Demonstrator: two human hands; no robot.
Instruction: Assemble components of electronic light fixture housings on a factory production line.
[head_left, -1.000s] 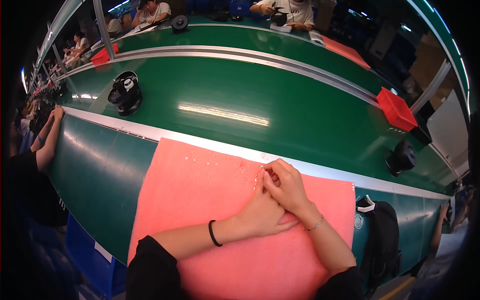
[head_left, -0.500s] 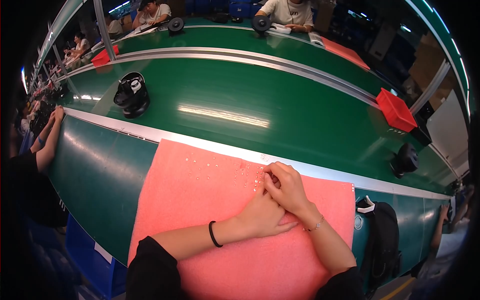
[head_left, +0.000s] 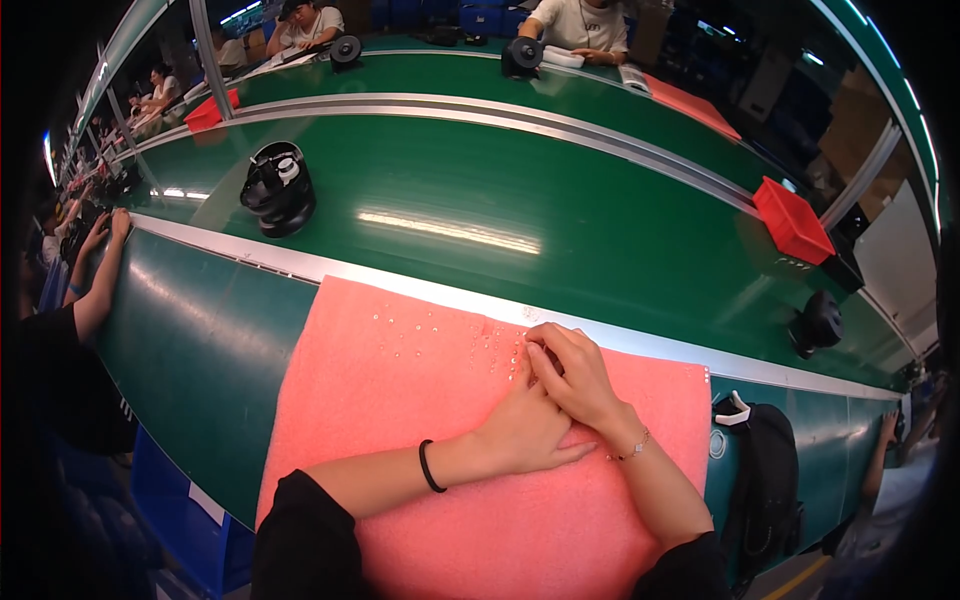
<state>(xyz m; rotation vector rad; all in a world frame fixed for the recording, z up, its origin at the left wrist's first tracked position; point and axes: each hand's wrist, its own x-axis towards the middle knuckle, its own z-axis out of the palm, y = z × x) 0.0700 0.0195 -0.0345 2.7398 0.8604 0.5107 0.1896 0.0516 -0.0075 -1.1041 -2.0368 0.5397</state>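
Both hands together on a pink foam mat [head_left: 400, 440], lying on the green counter [head_left: 190, 340]. Left hand [head_left: 525, 430] flat and relaxed, palm down, fingers pointing right, tucked partly under the right; black band [head_left: 428, 466] round its wrist. Right hand [head_left: 575, 375] curled over the left, fingertips bent down toward the mat's far edge, thin bracelet [head_left: 630, 450] at the wrist. Cannot tell whether anything is pinched there: fingertips hidden from above.

Just left of the fingertips, a scatter of tiny shiny pieces [head_left: 440, 335] on the mat, some touching the right hand's fingertips, too small to identify. Right of the hands, past the mat's edge, a black bag-like thing [head_left: 765, 470] with a white clip at the counter's end.

Beyond the mat, a silver rail [head_left: 400, 280], then a wide green conveyor belt [head_left: 500, 190]. Far left on the belt, a black round device [head_left: 278, 188]. Far right, another black round device [head_left: 818, 322] and a red bin [head_left: 793, 220].

Left of the hands, another person's forearm [head_left: 100, 270] resting on the counter's edge. Farthest off, across the belt, other seated people [head_left: 580, 20], more black devices and another red bin [head_left: 210, 110].
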